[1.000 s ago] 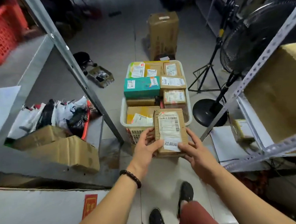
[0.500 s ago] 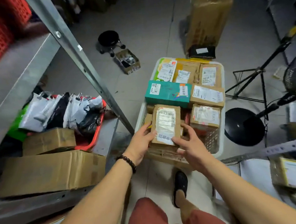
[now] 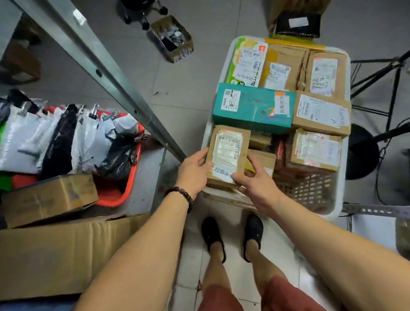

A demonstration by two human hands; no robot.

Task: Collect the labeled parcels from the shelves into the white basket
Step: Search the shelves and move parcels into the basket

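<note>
White basket (image 3: 345,177) on grey tiled floor (image 3: 189,83), packed with labelled cartons; a teal box (image 3: 254,108) lies across the middle. Red tray (image 3: 119,190) on the left shelf holds poly mailer bags. Small brown parcel (image 3: 228,153) at the basket's near-left corner, label up, long axis running away from the person. Left hand (image 3: 195,170) grips its left edge, right hand (image 3: 259,185) its near-right corner.

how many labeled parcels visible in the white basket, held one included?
7. Far row: green parcel, middle brown parcel, corner brown parcel. Teal box, flat brown box beside it, taped box nearer. Held parcel near left. Others partly hidden underneath.
</note>
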